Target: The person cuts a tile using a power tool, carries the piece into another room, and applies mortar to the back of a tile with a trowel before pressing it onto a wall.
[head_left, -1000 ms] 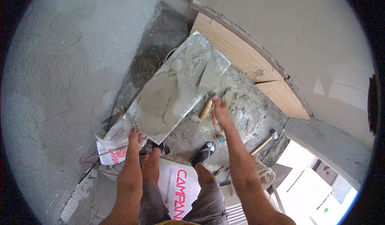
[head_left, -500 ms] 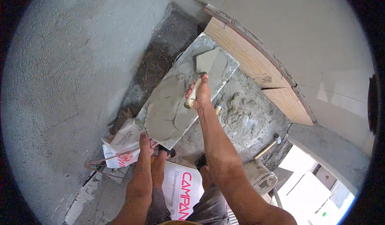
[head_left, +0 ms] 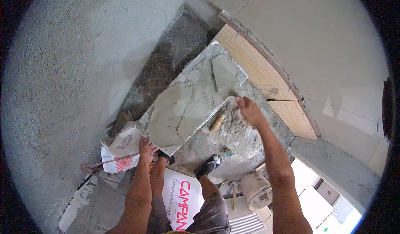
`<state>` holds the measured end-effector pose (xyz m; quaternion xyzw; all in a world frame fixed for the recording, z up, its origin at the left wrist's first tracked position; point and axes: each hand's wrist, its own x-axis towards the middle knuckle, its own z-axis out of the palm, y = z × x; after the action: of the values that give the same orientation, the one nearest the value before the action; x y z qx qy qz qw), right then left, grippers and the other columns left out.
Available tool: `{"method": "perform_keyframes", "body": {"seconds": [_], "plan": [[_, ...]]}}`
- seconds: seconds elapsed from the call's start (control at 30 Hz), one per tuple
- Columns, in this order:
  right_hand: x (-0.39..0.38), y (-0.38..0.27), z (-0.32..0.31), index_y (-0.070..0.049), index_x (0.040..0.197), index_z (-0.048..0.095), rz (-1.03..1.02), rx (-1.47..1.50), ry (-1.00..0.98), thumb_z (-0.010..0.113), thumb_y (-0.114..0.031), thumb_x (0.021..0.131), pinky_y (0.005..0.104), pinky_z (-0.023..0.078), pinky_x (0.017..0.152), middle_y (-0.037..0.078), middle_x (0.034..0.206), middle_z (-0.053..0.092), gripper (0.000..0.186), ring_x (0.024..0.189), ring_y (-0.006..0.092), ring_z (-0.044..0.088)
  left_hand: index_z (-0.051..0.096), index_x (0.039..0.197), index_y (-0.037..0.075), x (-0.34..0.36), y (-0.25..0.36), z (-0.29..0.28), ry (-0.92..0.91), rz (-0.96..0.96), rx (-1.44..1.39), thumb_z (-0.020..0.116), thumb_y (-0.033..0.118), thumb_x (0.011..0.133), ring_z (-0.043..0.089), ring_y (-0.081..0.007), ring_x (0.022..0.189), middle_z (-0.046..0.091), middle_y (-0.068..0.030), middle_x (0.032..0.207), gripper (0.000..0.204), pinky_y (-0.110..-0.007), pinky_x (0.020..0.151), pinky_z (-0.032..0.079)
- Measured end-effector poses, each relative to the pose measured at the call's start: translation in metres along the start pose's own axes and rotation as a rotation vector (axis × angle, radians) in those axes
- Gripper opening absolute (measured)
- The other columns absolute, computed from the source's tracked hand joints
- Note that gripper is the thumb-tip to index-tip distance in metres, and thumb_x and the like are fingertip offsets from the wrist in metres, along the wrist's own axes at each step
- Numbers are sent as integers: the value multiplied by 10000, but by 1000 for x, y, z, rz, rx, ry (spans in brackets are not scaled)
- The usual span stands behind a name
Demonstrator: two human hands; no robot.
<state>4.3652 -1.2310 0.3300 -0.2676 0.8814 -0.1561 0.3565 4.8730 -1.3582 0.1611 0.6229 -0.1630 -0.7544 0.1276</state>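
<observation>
Grey mortar (head_left: 171, 113) lies spread over the back of a rectangular tile (head_left: 231, 101), which is tilted in front of me. My left hand (head_left: 146, 149) grips the tile's near left corner, thumb on the top side. Beside the far right edge, my right hand (head_left: 250, 112) is closed around a trowel (head_left: 236, 95). The handle is mostly hidden in the fist, and the blade is hard to make out against the mortar. A straight groove marks the mortar near the far end. Beneath the right edge, a wooden tool handle (head_left: 217, 122) sticks out.
A mortar heap (head_left: 239, 136) covers the floor right of the tile. Wood-patterned tiles (head_left: 250, 59) line the wall's base. A dirty bucket (head_left: 255, 192) and a hammer (head_left: 234, 196) are at lower right. A crumpled sack (head_left: 123, 150) lies left, near the rough plastered wall (head_left: 83, 67).
My right hand has moved right and nearer, from over the mortar to beside the tile's edge, with the trowel. My left hand keeps its hold on the tile's corner.
</observation>
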Motion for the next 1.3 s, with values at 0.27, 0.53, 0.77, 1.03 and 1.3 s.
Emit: {"method": "perform_keyframes", "body": {"seconds": [0.27, 0.53, 0.77, 1.03, 1.3], "plan": [[41, -2, -75, -82, 1125, 608, -241, -763, -120, 422, -568, 955, 509, 512, 756, 223, 844, 686, 548, 855, 423, 666, 329, 1355, 254, 4, 30, 18, 5, 17, 96, 559, 233, 953, 577, -328, 1087, 527, -68, 1256, 464, -567, 772, 565], [93, 5, -82, -103, 1130, 630, -323, -704, 4, 428, -584, 945, 495, 515, 784, 189, 869, 700, 553, 882, 389, 674, 353, 1345, 258, 4, 31, 7, -26, 46, 5, 537, 260, 970, 604, -309, 1018, 548, -63, 1191, 418, -567, 728, 572], [93, -16, -72, -103, 1222, 616, -55, -576, -33, 422, -578, 948, 495, 469, 923, 233, 1047, 679, 581, 1066, 395, 626, 335, 1371, 277, 3, 32, 0, -54, 60, 6, 536, 214, 961, 594, -351, 1083, 541, -64, 1238, 461, -627, 800, 545], [27, 16, 29, 68, 1222, 557, 57, 28, -77, 328, -712, 920, 414, 480, 826, 195, 798, 654, 867, 806, 340, 650, 345, 1288, 212, 0, 27, -1, -11, 103, 80, 521, 211, 965, 599, -350, 1077, 542, -86, 1227, 367, -604, 788, 563], [-36, 6, 58, -9, 1090, 588, 144, -121, 177, 405, -531, 967, 565, 504, 787, 307, 863, 662, 567, 881, 492, 643, 308, 1374, 214, 0, 31, 7, 20, 79, 170, 502, 264, 979, 567, -367, 1137, 526, -111, 1281, 443, -604, 826, 539]]}}
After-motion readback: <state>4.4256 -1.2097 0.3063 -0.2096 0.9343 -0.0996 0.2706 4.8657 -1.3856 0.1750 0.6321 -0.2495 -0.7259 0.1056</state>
